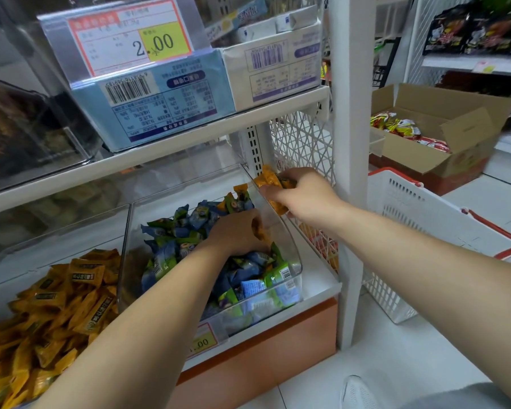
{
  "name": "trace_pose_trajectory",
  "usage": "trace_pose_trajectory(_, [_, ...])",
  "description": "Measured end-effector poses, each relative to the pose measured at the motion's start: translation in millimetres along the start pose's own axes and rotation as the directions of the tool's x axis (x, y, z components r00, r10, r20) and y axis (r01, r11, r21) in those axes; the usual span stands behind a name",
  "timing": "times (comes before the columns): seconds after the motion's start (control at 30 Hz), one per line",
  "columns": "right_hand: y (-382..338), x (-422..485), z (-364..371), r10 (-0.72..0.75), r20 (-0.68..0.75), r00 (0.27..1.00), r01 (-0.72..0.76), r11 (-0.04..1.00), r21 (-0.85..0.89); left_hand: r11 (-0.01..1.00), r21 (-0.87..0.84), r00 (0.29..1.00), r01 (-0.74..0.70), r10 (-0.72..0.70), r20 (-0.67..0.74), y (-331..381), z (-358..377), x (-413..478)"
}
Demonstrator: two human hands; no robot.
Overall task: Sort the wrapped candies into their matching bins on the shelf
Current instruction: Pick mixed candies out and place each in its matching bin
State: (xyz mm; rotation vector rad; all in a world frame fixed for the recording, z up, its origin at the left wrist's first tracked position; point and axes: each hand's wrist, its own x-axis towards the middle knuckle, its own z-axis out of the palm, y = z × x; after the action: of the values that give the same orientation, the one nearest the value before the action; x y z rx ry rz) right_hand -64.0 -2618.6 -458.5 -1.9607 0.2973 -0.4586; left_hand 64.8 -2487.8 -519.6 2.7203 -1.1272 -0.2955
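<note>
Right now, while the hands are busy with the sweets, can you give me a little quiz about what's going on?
1. True or false: the right hand holds orange candies.
2. The left hand reaches into a clear bin mostly filled with: A blue-green candies, B red candies, C pink candies.
3. Fill in: the candies in the far-left bin are ____.

Key: 1 true; 2 A; 3 orange.

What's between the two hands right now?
The clear bin's right wall, in the head view: left hand inside it, right hand outside, holding orange candies.
</note>
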Motion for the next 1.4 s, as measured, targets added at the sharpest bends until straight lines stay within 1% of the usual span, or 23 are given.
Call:
trace_pose_trajectory(0.17, [-1,1,3,0.019,0.017,1.0,-0.019,1.0,-0.01,0.994,-0.109,1.0,-0.017,0.016,-0.01,-2,-9,-3])
trace_pose_trajectory(0.27, [-2,1,3,0.018,0.002,1.0,-0.018,1.0,0.0,0.995,-0.077,0.998,-0.067,0.066,-0.025,3,-14,-7])
trace_pose_trajectory(0.33, [-5,1,2,0.013,-0.015,1.0,-0.013,1.0,-0.007,0.993,-0.068,0.993,-0.096,0.09,-0.082,6,-22,-11])
trace_pose_trajectory(0.43, [-9,1,1,0.009,-0.054,0.998,-0.009,1.0,0.002,0.988,-0.118,0.979,-0.095,0.072,-0.189,5,-42,-21])
trace_pose_trajectory(0.5, [-12,1,1,0.003,-0.087,0.996,-0.001,1.0,0.024,0.975,-0.205,0.969,-0.086,0.034,-0.247,1,-58,-32])
trace_pose_trajectory(0.6, [-21,0,7,-0.031,-0.102,0.994,0.031,1.0,0.002,0.925,-0.371,0.939,-0.088,-0.047,-0.342,-9,-82,-58])
trace_pose_trajectory(0.67, [-31,-1,17,-0.051,-0.086,0.995,0.052,0.998,0.017,0.843,-0.525,0.918,-0.116,-0.11,-0.381,-17,-93,-78])
trace_pose_trajectory(0.77, [-45,0,37,-0.041,-0.059,0.997,0.047,0.993,0.107,0.689,-0.715,0.888,-0.122,-0.247,-0.389,-33,-103,-107])
trace_pose_trajectory(0.83, [-58,-1,58,-0.011,0.001,1.0,0.01,0.987,0.162,0.591,-0.8,0.864,-0.102,-0.345,-0.365,-50,-110,-129])
trace_pose_trajectory(0.9, [-72,-4,85,0.011,0.098,0.995,-0.03,0.981,0.19,0.487,-0.868,0.841,-0.099,-0.426,-0.335,-69,-112,-150])
trace_pose_trajectory(0.93, [-78,-6,100,0.014,0.149,0.989,-0.044,0.979,0.2,0.44,-0.892,0.822,-0.102,-0.468,-0.325,-78,-112,-160])
trace_pose_trajectory(1.0, [-92,-10,131,0.006,0.242,0.97,-0.063,0.972,0.227,0.335,-0.934,0.761,-0.12,-0.573,-0.304,-96,-109,-177])
trace_pose_trajectory(1.07, [-104,-13,161,-0.01,0.299,0.954,-0.067,0.967,0.244,0.23,-0.96,0.696,-0.16,-0.664,-0.275,-113,-107,-191])
trace_pose_trajectory(1.1, [-109,-14,176,-0.015,0.309,0.951,-0.06,0.971,0.232,0.215,-0.961,0.666,-0.173,-0.693,-0.275,-121,-107,-196])
trace_pose_trajectory(1.13, [-113,-13,190,-0.028,0.309,0.951,-0.033,0.981,0.192,0.239,-0.956,0.637,-0.169,-0.713,-0.291,-130,-107,-200])
trace_pose_trajectory(1.2, [-118,-11,213,-0.077,0.308,0.948,0.07,0.997,0.031,0.334,-0.935,0.601,-0.118,-0.726,-0.335,-146,-104,-207])
trace_pose_trajectory(1.27, [-122,-8,229,-0.127,0.333,0.934,0.177,0.976,-0.125,0.433,-0.9,0.595,-0.052,-0.711,-0.376,-162,-100,-214])
trace_pose_trajectory(1.33, [-123,-6,240,-0.169,0.381,0.909,0.255,0.948,-0.188,0.597,-0.798,0.598,0.084,-0.67,-0.439,-180,-94,-222])
trace_pose_trajectory(1.37, [-123,-3,244,-0.174,0.397,0.901,0.274,0.939,-0.21,0.661,-0.733,0.601,0.159,-0.654,-0.459,-188,-93,-227])
trace_pose_trajectory(1.4, [-121,-1,247,-0.172,0.406,0.897,0.284,0.93,-0.233,0.694,-0.689,0.606,0.211,-0.646,-0.465,-195,-92,-231])
